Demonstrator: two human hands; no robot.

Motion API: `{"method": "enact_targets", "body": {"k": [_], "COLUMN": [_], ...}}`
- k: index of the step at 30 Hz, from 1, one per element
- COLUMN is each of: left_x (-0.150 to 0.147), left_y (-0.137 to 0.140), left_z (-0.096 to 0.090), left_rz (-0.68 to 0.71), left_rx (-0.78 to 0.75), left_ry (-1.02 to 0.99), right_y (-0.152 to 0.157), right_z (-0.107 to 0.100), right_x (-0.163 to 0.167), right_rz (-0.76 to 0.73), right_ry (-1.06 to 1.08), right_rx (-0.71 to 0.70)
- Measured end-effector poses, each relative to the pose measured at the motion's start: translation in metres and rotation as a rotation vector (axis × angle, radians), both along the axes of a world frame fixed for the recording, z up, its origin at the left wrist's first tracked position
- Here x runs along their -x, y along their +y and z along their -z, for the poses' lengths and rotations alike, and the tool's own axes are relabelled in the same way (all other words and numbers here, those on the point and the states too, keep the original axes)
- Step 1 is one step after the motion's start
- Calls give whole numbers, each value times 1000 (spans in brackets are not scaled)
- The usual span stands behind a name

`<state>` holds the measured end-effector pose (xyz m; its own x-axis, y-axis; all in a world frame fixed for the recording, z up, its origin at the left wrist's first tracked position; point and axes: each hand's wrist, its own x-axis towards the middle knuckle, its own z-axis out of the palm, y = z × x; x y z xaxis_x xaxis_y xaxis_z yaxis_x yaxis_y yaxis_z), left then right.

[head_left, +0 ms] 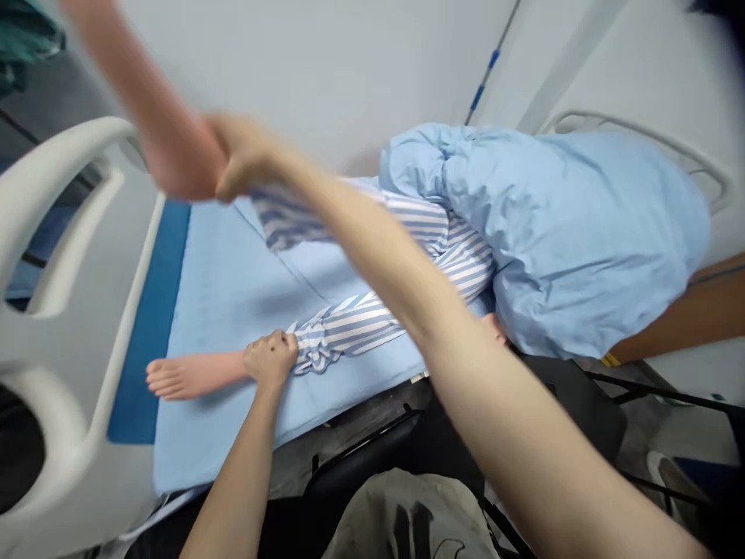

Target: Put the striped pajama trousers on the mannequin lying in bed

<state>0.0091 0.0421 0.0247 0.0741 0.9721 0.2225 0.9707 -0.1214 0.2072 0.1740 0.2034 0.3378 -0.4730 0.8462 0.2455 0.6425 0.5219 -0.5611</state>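
Note:
A mannequin's two pinkish legs in blue-and-white striped trousers (361, 322) extend across the bed. My right hand (241, 155) grips the ankle of the raised far leg (180, 151); its foot points up to the left and is cut off by the upper edge. Motion blurs this hand and foot. On the near leg (213, 373), which lies on the sheet, my left hand (272, 355) is wrapped round the shin just beside the bunched trouser cuff. My right forearm hides part of the trousers.
A light blue quilt (559, 225) is heaped over the mannequin's upper part. The grey-white bed end board (110, 256) stands at left, a bed rail (640, 128) at the far right. Black chairs (401, 442) stand by the near bed edge. A pole (486, 78) leans at the wall.

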Motion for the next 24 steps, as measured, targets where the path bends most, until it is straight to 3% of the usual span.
{"method": "enact_targets", "body": {"k": [2,5,8,11,15,20,24], "left_x": [0,1,3,4,3,4,5], "left_y": [2,3,2,1,1,3,7], "left_z": [1,-1,-7,-10,-4,9,12], "left_rz": [-12,11,40,60,31,28,23], "left_rx": [-7,12,68,100,94,27,24], "left_ry": [5,4,-5,-1,38,72,107], "right_y": [9,8,-3,-16,-25,-27,-30], "right_z": [50,138,222,277,299,298,287], "right_x": [28,65,89,99,101,100,99], "right_rz": [-27,24,34,47,89,107,107], "right_ry": [-281,-600,-668,-662,-622,-607,-608], "right_rx": [-38,86,65,76,46,-55,-17]}}
